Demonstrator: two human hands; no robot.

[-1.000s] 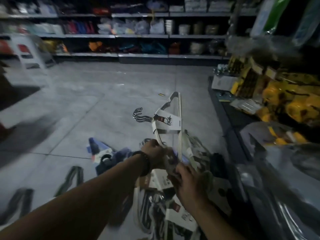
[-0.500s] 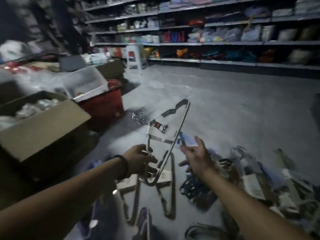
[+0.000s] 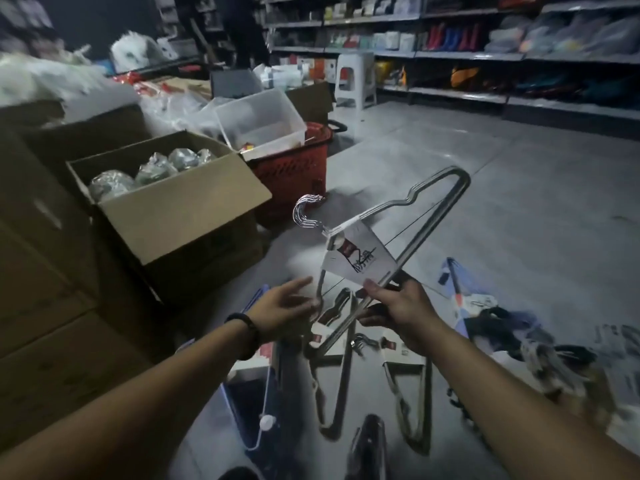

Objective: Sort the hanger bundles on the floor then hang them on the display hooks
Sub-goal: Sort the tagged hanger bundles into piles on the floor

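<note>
Two hands, one bundle: our right hand (image 3: pixel 398 306) pinches the hanger bundle (image 3: pixel 360 258) (paper-sleeved, hooks leftward) above the floor (image 3: pixel 519 202); our left hand (image 3: pixel 280 306) hovers beside it, fingers straight.

Shop, stocked shelves (image 3: pixel 485 57), cardboard boxes (image 3: pixel 180 209), red basket (image 3: pixel 294 168)

Grey tiled floor (image 3: pixel 519 188). Strewn across the near part: metal hanger bundles (image 3: pixel 337 372) in paper sleeves, side by side. At left, open cardboard box (image 3: pixel 180 216), red basket (image 3: pixel 294 168) just beside. Farther back, white stool (image 3: pixel 356 79).
</note>
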